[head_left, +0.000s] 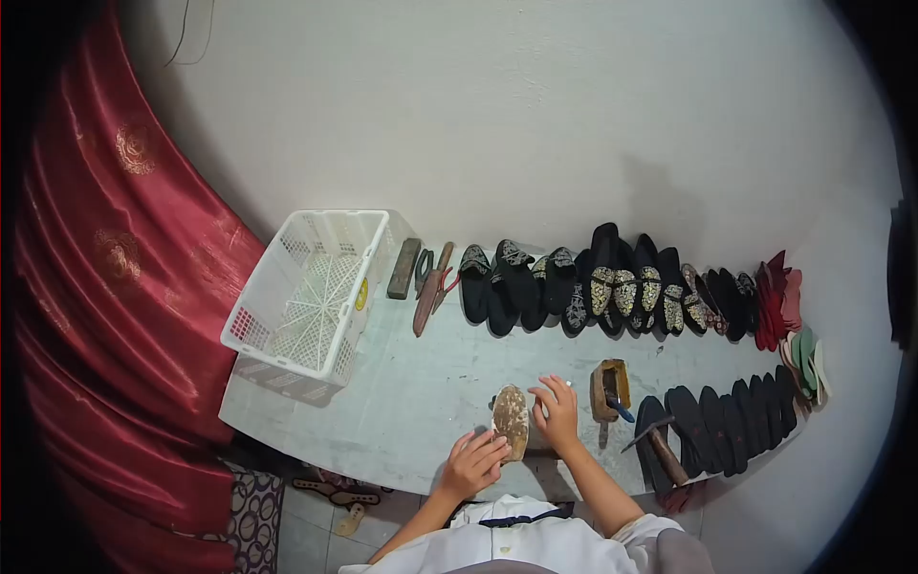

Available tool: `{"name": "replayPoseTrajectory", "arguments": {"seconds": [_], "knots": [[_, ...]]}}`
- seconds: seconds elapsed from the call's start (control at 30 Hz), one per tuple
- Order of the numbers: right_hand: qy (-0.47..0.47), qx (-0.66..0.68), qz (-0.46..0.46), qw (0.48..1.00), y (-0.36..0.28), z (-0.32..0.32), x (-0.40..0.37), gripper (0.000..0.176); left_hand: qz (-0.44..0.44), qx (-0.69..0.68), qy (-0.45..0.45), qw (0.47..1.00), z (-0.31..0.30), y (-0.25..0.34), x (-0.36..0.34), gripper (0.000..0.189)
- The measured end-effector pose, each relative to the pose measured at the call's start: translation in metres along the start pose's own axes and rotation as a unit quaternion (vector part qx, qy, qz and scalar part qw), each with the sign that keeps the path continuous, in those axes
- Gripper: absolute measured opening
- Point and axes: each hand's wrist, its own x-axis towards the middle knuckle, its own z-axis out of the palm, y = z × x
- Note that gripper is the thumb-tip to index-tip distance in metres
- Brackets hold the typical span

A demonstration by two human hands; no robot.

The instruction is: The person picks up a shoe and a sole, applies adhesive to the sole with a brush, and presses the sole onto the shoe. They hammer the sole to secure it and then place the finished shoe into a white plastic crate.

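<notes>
A brown, worn sole-shaped piece (512, 421) with a pale edge lies near the front edge of the table, between my hands. My left hand (474, 463) touches its lower left side, the fingers bent and close together; whether they grip it is hard to tell. On the other side of the piece, my right hand (557, 413) is raised with its fingers apart and nothing between them. Further right stands a small brown container (602, 394) with a blue-handled brush (621, 409) in it.
A white plastic basket (349, 330) stands at the left. Tools (429, 287) lie beside it. Decorated black shoes (521, 297) line the wall side. Black soles (727, 426) and a hammer (667, 455) are at the right, near red and green pieces. A red curtain (124, 287) hangs left.
</notes>
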Motion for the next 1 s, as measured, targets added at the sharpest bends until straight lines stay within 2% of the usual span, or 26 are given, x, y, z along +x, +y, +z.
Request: {"name": "replayPoseTrajectory", "arguments": {"seconds": [0.07, 0.17, 0.27, 0.57, 0.6, 0.7, 0.73, 0.83, 1.0], "knots": [[0.013, 0.006, -0.005, 1.000, 0.001, -0.002, 0.016, 0.027, -0.006, -0.013, -0.007, 1.000, -0.002, 0.006, -0.003, 0.036], [0.036, 0.015, -0.026, 0.999, 0.017, 0.027, 0.060, 0.026, 0.004, -0.002, -0.018, 1.000, -0.006, -0.005, -0.001, 0.036], [0.020, 0.020, -0.004, 1.000, 0.034, 0.048, 0.105, 0.029, 0.015, -0.002, -0.028, 0.999, -0.007, -0.008, 0.000, 0.037], [-0.084, -0.111, 0.149, 0.979, 0.078, 0.119, 0.181, 0.059, 0.002, -0.019, -0.037, 0.999, -0.009, -0.008, 0.001, 0.040], [-0.068, -0.143, 0.147, 0.976, 0.079, 0.122, 0.183, 0.051, 0.000, -0.022, -0.037, 0.999, -0.010, -0.007, 0.002, 0.041], [-0.124, -0.182, 0.184, 0.958, 0.086, 0.126, 0.188, 0.043, -0.006, -0.040, -0.041, 0.998, -0.012, -0.007, 0.003, 0.041], [-0.087, -0.186, 0.163, 0.965, 0.087, 0.127, 0.187, 0.032, -0.007, -0.043, -0.039, 0.998, -0.011, -0.008, 0.003, 0.041], [-0.065, -0.148, 0.149, 0.976, 0.088, 0.118, 0.190, 0.026, -0.008, -0.054, -0.034, 0.998, -0.008, -0.009, 0.001, 0.041], [0.037, -0.105, 0.104, 0.988, 0.080, 0.091, 0.204, 0.017, 0.000, -0.066, -0.026, 0.997, -0.008, -0.011, 0.003, 0.040]]}}
